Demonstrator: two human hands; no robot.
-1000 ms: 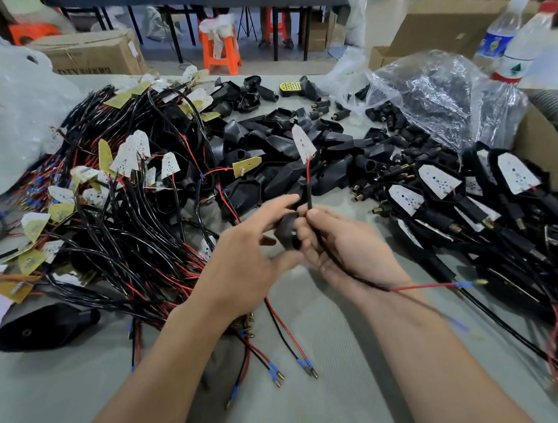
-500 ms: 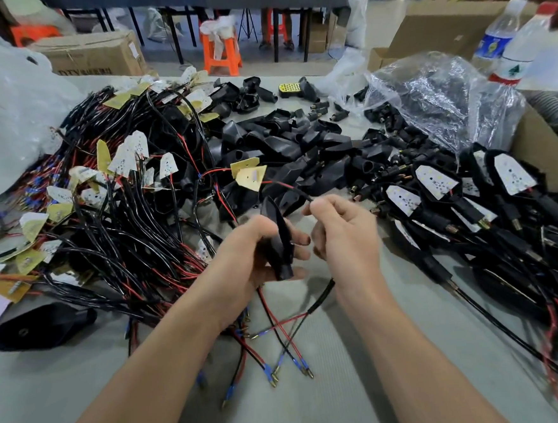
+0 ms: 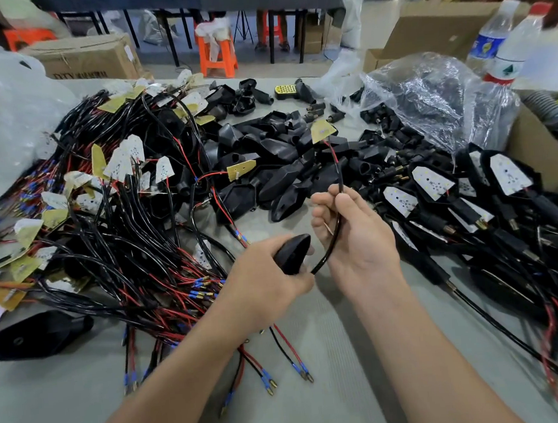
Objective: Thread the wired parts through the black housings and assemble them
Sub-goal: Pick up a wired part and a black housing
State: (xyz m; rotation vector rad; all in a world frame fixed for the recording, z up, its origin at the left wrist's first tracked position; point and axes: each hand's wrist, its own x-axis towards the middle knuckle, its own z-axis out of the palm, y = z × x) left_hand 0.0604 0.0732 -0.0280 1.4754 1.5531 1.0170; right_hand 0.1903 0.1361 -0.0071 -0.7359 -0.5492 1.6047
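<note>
Housing and cable held in both hands above the counter [image 3: 316,390].

The left hand [image 3: 269,278] grips a black housing [image 3: 292,253], fingers curled round its body. A black cable [image 3: 334,237] leaves the lower end of the housing and curves up through the right hand [image 3: 359,245], whose thumb and fingers [image 3: 321,203] pinch it. Above that hand the cable splits into red and black wires that end at a yellow board [image 3: 323,130], which stands clear of the housing. A pile of wired parts [image 3: 124,238] lies left of the hands, loose housings [image 3: 284,164] lie behind them, and housings with boards fitted [image 3: 468,204] lie to the right, below a clear plastic bag [image 3: 428,101].
</note>
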